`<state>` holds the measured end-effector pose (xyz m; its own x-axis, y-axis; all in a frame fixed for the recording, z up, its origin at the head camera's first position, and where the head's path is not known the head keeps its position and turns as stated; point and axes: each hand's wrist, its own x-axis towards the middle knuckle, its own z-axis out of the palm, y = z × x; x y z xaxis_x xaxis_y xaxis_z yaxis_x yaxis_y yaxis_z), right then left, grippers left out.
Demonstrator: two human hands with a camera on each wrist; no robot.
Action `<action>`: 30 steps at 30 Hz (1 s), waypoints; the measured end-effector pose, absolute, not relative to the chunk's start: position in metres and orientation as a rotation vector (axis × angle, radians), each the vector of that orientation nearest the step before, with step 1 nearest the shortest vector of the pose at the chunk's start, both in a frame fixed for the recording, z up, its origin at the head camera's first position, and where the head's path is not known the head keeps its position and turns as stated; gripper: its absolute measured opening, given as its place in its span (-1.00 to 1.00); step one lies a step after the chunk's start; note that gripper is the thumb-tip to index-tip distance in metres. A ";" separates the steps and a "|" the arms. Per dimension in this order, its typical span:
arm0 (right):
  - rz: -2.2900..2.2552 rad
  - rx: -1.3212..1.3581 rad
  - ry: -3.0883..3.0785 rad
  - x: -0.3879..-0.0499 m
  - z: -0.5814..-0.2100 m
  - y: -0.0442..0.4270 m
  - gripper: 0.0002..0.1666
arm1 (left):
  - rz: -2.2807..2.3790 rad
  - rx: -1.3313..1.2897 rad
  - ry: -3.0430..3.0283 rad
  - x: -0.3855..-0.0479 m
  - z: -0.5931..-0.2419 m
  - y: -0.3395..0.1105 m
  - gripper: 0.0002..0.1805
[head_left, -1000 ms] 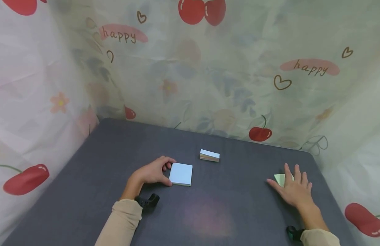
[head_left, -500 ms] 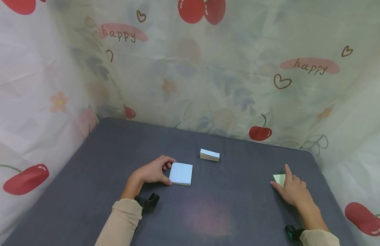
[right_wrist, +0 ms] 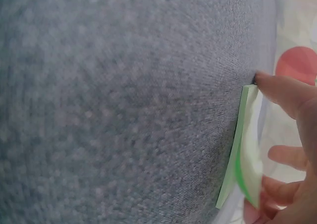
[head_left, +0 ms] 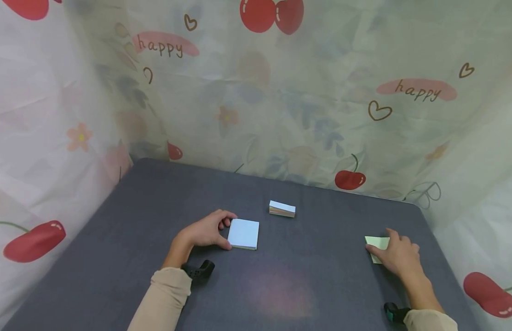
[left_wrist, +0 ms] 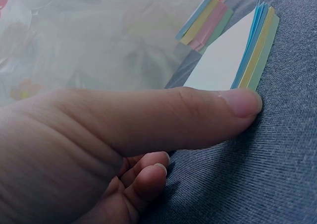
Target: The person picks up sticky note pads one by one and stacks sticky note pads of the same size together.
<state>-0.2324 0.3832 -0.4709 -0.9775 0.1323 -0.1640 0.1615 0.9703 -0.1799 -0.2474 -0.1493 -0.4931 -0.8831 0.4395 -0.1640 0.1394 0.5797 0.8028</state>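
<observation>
My left hand (head_left: 206,230) holds a square stack of sticky notes (head_left: 244,234) at its left side, thumb at the near corner and a finger at the far one. In the left wrist view, the stack (left_wrist: 223,60) has a pale top sheet over blue, yellow and green layers. At the right, my right hand (head_left: 400,257) has curled fingers over a light green sticky note pad (head_left: 376,242), covering its right part. The right wrist view has the thumb at one end of the green pad (right_wrist: 237,140) and fingers at the other, where the top paper bows up.
A small block of layered notes (head_left: 282,209) sits behind and right of the left stack. All rest on a dark grey cloth-covered table (head_left: 322,276). A printed curtain (head_left: 256,101) encloses the back and sides. Each wrist wears a black band (head_left: 199,271).
My right hand's spread fingers have curled in over the green pad, and more of the pad now shows, shifted slightly left. My left hand and its stack have stayed put.
</observation>
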 end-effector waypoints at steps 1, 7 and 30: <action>-0.289 0.214 2.978 -0.233 -0.470 0.383 0.21 | 1.213 0.470 2.466 -0.247 -0.493 -0.149 -0.15; -0.298 0.221 3.006 -0.233 -0.468 0.383 0.22 | 1.233 0.459 2.451 -0.246 -0.492 -0.149 -0.14; -0.444 0.342 2.840 -0.237 -0.472 0.390 0.43 | 1.230 0.451 2.450 -0.246 -0.492 -0.149 -0.14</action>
<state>-0.2367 0.3905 -0.4718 -0.9423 0.1907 -0.2752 0.2656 0.9262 -0.2677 -0.2465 -0.1491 -0.4917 -0.8836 0.4344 -0.1745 0.1197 0.5699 0.8129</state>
